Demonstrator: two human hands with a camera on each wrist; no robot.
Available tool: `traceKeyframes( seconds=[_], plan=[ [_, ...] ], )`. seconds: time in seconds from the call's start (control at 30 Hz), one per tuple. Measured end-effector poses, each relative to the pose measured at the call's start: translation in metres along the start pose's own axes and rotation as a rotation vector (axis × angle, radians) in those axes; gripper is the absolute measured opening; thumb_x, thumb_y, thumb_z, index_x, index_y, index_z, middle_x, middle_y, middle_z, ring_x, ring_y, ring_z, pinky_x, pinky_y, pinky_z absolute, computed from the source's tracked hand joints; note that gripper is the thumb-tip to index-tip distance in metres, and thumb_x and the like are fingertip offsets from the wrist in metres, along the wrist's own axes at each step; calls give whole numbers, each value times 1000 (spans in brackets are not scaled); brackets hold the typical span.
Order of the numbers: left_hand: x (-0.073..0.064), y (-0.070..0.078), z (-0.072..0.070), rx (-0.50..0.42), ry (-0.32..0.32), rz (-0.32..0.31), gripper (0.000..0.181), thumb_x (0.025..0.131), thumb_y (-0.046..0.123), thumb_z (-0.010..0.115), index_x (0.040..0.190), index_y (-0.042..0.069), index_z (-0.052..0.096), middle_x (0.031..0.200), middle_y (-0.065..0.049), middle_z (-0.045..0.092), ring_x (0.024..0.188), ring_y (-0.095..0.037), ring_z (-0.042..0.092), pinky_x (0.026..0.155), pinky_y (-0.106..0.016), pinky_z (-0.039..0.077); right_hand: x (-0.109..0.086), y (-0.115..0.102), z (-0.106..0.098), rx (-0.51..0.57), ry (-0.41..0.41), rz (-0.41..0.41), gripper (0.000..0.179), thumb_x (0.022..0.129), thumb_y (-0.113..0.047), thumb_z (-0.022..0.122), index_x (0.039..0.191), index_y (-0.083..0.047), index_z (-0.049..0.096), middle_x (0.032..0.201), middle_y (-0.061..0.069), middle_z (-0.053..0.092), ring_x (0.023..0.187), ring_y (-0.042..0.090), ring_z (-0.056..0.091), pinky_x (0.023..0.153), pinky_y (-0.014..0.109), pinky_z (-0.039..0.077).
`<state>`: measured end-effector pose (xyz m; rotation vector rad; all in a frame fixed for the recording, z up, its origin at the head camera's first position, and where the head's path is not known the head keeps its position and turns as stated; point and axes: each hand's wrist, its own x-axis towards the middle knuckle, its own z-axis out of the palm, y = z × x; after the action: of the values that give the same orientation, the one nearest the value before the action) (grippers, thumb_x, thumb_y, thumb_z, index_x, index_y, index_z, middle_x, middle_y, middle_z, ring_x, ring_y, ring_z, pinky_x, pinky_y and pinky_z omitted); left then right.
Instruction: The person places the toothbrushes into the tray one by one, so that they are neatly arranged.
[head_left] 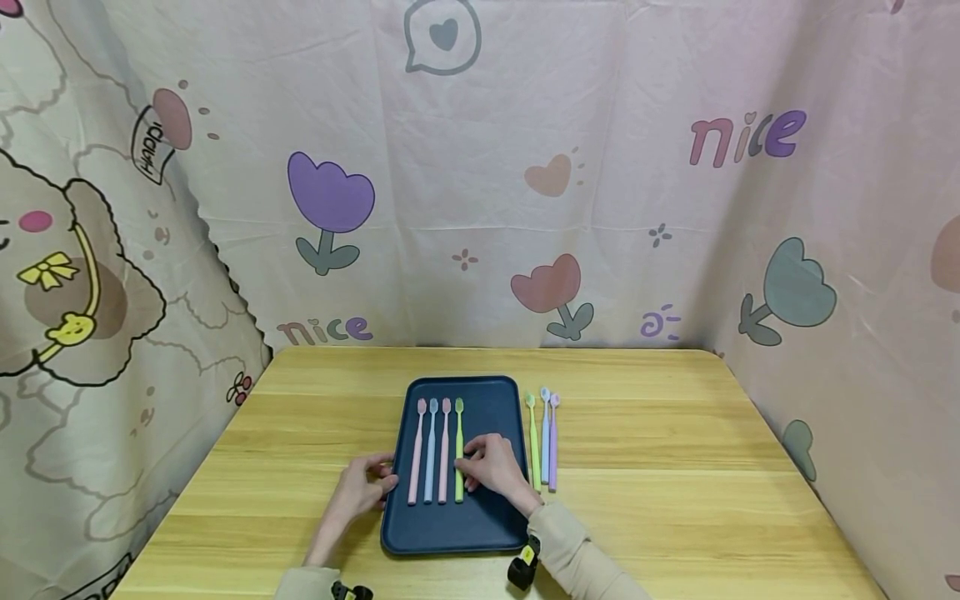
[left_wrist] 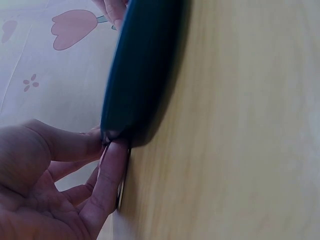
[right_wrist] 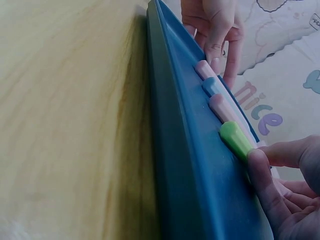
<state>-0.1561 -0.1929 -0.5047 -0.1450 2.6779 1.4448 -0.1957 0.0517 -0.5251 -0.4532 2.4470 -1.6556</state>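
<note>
A dark blue tray [head_left: 450, 532] lies on the table with a row of toothbrushes in it, heads pointing away from me. From the left they are a pink toothbrush [head_left: 416, 458], a blue toothbrush [head_left: 430, 458], another pink toothbrush [head_left: 444, 454] and a green toothbrush [head_left: 460, 437]. My right hand [head_left: 497, 467] pinches the green toothbrush's handle between thumb and finger; its rounded green end shows in the right wrist view. At the tray's left edge, my left hand [head_left: 362, 485] grips the rim with thumb and fingers, as the left wrist view also shows.
Just right of the tray, a yellow-green toothbrush [head_left: 534, 442], a light blue toothbrush [head_left: 545, 437] and a purple toothbrush [head_left: 553, 446] lie side by side on the wooden table [head_left: 675, 467]. A patterned curtain [head_left: 465, 183] hangs behind the table and along both sides.
</note>
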Motion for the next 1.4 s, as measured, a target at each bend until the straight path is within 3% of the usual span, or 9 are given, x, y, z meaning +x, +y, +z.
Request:
traceKeyframes(
  seconds=[0.57, 0.93, 1.1, 1.4],
  plan=[
    [0, -1, 0, -6, 2, 12, 39, 90, -6, 65, 129, -8, 62, 93, -13, 64, 72, -16, 59, 55, -30, 57, -2, -1, -3, 10, 6, -8, 32, 92, -15, 71, 114, 8, 67, 71, 13, 73, 51, 15, 67, 50, 27, 57],
    [-1, 0, 0, -6, -3, 8, 39, 91, -6, 65, 129, -8, 62, 93, -13, 64, 72, -16, 59, 56, -31, 57, -17, 5, -25, 49, 52, -69, 34, 93, -14, 71, 116, 10, 65, 78, 21, 72, 55, 18, 67, 50, 27, 57],
    [-1, -1, 0, -6, -5, 4, 39, 91, -5, 65, 130, -8, 61, 94, -13, 64, 72, -16, 59, 56, -31, 58, -27, 10, -45, 107, 143, -52, 33, 92, -10, 72, 114, 12, 65, 81, 27, 70, 54, 13, 65, 50, 28, 58],
    [-1, 0, -1, 5, -5, 5, 39, 91, -5, 65, 130, -8, 61, 94, -12, 63, 71, -16, 58, 55, -31, 57, -41, 33, -89, 193, 426, 58, 30, 86, 0, 75, 112, 13, 66, 82, 25, 69, 52, 12, 59, 46, 25, 52]
  ],
)
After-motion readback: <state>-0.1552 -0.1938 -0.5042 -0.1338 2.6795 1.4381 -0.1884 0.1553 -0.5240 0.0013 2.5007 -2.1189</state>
